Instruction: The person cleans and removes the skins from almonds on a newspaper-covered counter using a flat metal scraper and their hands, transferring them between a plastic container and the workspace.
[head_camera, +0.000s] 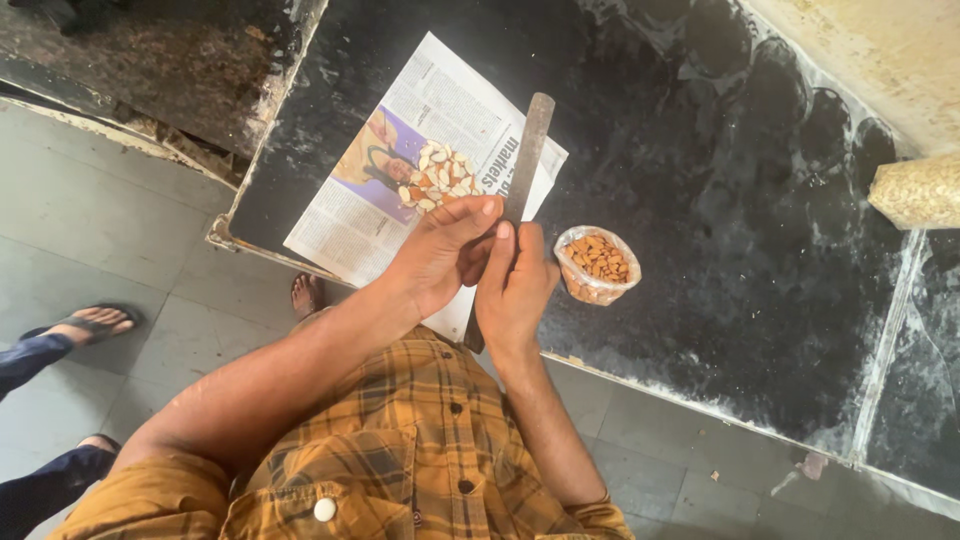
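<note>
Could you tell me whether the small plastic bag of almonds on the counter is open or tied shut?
Open: the plastic bag has its rim rolled down, almonds exposed.

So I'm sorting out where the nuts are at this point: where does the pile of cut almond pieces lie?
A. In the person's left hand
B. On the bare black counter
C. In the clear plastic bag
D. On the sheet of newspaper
D: the pale cut almond pieces lie in a pile on the newspaper, while the plastic bag beside it holds whole brown almonds.
</note>
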